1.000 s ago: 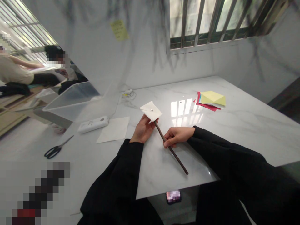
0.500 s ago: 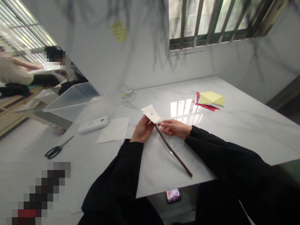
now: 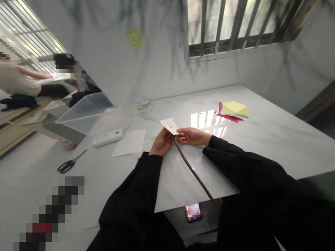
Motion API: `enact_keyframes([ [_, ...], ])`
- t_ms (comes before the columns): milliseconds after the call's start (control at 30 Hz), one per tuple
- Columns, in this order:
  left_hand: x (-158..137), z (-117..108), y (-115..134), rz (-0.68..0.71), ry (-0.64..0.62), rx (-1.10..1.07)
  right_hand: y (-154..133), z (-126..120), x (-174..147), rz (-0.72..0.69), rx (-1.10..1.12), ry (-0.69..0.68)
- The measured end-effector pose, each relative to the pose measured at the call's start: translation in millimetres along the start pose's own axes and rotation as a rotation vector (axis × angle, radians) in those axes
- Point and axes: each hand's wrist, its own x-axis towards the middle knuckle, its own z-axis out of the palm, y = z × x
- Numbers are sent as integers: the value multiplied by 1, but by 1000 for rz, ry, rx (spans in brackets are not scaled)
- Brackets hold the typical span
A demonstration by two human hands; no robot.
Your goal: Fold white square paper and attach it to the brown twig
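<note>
1. White folded paper (image 3: 167, 124): above the worktop (image 3: 267, 146), at the upper end of a dark stick (image 3: 193, 169). A small dark dot marks its face; too small for me to identify.
2. Left hand (image 3: 160, 142): grasping the paper from beneath, near the join; fingers partly hidden, so I cannot tell whether it also grips the stick. Right hand (image 3: 192, 136): pinching the paper's right corner.
3. Step in hand, my judgement: adjusting the paper on the stick. Next move calls for a steady left hold and light right fingertips, lest the paper crease.
4. Nearby: a plain sheet (image 3: 130, 143); a white device (image 3: 108, 138), its marks unreadable to me; scissors (image 3: 66, 166); coloured papers (image 3: 233, 108), no lettering seen.
5. Wall: a yellow note (image 3: 135, 38) with writing, illegible from my feed.
</note>
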Motion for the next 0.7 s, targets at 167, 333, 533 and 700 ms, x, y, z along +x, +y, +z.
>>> enact_keyframes([
  [167,-1,-2,2,9,13,-20,-2,-1,5,-50,-2,-21],
  [333,1,-4,0,-2,10,-15,-5,-2,-3,-43,13,-9],
  [533,6,-10,-4,88,3,164,-7,-8,-5,-136,-5,47],
  [700,14,-24,-4,298,211,498,-10,-21,-3,-384,-98,212],
])
